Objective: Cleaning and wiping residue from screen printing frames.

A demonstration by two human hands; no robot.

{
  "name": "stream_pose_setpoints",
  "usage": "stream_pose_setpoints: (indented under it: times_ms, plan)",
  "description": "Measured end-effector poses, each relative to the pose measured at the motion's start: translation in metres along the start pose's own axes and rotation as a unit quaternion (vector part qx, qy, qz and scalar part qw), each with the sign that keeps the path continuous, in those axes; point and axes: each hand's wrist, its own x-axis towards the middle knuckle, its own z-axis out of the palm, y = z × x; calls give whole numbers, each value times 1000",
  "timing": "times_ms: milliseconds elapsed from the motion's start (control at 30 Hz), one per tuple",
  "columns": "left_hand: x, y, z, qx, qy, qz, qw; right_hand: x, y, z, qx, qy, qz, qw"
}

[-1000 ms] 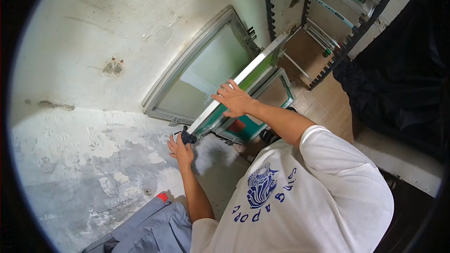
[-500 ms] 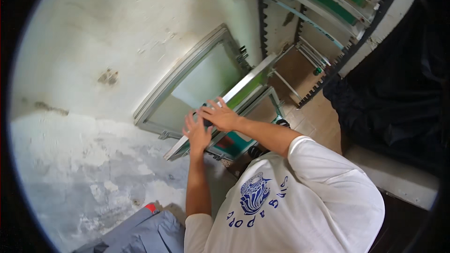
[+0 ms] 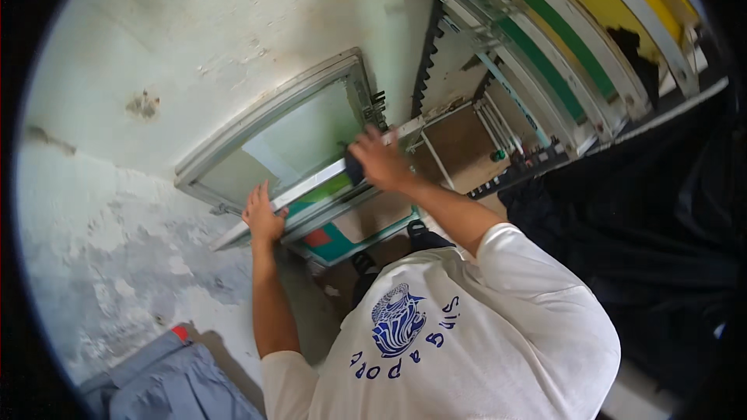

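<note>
Tilted in front of me is a silver metal-framed screen (image 3: 315, 181) with green showing beneath its long upper rail. At its lower left end, my left hand (image 3: 264, 218) grips that rail, fingers over the top and thumb on the near side. Farther up the rail is my right hand (image 3: 380, 159), smeared by motion, its fingers round a small black cloth or pad (image 3: 354, 165) pressed against the metal. How far the fingers close on it is partly hidden. Behind, a larger metal frame (image 3: 268, 109) with a pale panel leans on the wall.
Another frame with teal and red areas (image 3: 342, 252) stands low, close to my feet. A rack of several green and yellow screens (image 3: 537, 39) rises at the upper right. Black fabric (image 3: 615, 218) hangs on the right. Grey-blue cloth (image 3: 179, 377) lies at the lower left.
My hands have parted from the rail's middle. The right, with the black cloth, went up the rail to the right; the left went toward its lower left end. The view has shifted.
</note>
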Motion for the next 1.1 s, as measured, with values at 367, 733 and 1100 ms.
stream_pose_setpoints:
  times_ms: [367, 733, 1100]
  plan:
    - [-17, -1, 0, 28, 25, -39, 999, -47, 126, -44, 56, -47, -56, 996]
    - [-19, 11, -5, 49, -9, -58, 997, -56, 160, -32, 158, 16, -48, 986]
    - [-32, 86, -6, 7, 22, 10, 1000, -54, 65, -32, 4, -27, 58, 998]
